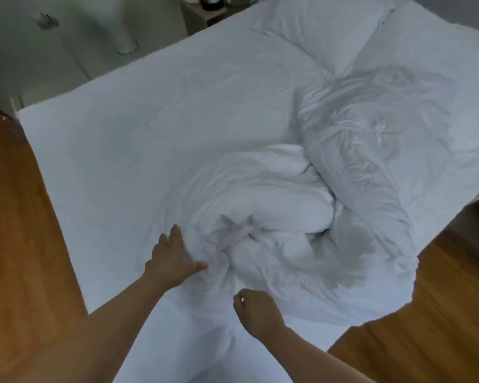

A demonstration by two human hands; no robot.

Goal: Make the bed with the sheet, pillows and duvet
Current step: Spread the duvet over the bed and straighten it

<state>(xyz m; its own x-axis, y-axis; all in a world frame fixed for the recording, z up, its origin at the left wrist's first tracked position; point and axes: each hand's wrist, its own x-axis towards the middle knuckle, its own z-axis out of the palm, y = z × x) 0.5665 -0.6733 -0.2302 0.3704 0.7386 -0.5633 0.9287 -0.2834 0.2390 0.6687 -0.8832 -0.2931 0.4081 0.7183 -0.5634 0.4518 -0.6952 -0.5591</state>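
Pressing left hand (172, 261) spread; right hand (256, 310) gripping duvet (260, 205).

The left half of the bed (100, 150) lies flat under the sheet (177, 111), open from its left edge to the far edge. A bunched duvet (343, 172) heaps over the right half and near edge, blocking passage there. Two pillows (329, 31) fill the far right corner. A nightstand (197, 15) stands beyond the far edge.
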